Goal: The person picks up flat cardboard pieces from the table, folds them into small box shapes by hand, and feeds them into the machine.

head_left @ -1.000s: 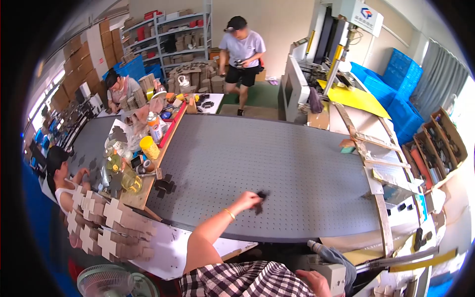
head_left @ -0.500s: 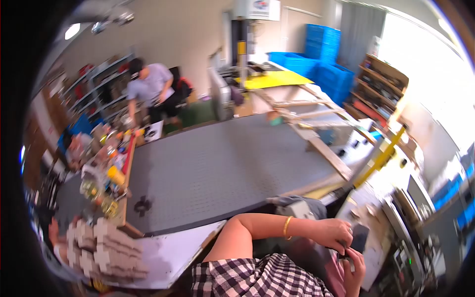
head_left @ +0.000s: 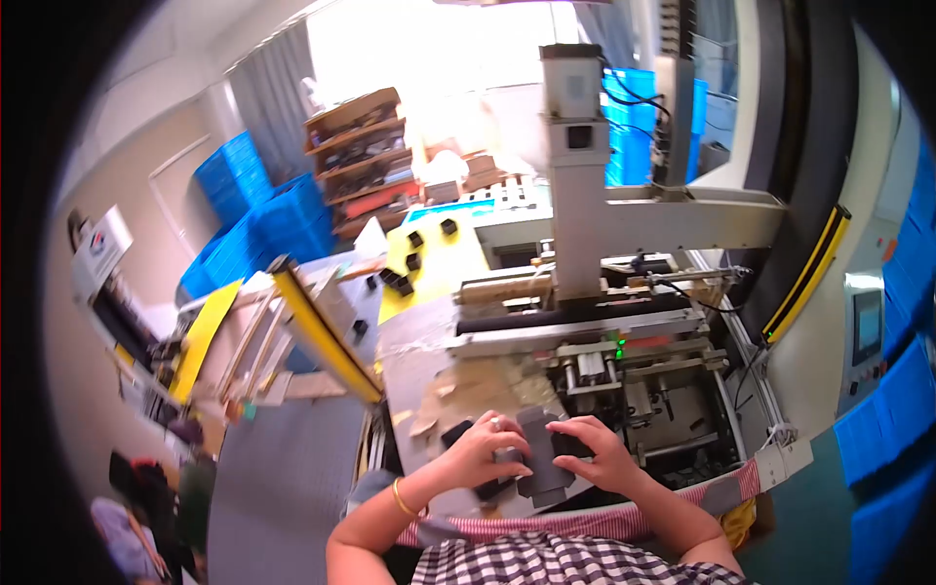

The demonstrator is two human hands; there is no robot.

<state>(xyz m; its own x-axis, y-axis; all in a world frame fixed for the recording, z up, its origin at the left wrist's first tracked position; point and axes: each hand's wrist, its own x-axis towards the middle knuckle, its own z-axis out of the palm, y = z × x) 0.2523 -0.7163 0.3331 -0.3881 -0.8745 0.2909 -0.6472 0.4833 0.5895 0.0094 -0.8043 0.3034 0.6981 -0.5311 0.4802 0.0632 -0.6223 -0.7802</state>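
A dark grey, flat, cross-shaped card blank (head_left: 544, 458) lies between my two hands at the front of the machine's worktop. My left hand (head_left: 483, 453), with a ring and a yellow bracelet at the wrist, pinches its left side with curled fingers and thumb. On the opposite side, my right hand (head_left: 600, 456) grips a dark flap between thumb and fingers. Another dark piece (head_left: 456, 433) shows partly behind my left hand. The fingers cover the blank's side flaps.
Brown card sheets (head_left: 473, 385) lie beyond my hands. A machine (head_left: 580, 195) with metal rails and rollers rises ahead. Small black boxes (head_left: 413, 261) stand on a yellow surface. A grey conveyor belt (head_left: 278, 478) runs at left; a control panel (head_left: 866, 322) is at right.
My view has swung right, from the conveyor to the machine. My hands, close together before, are now apart on either side of the grey blank.
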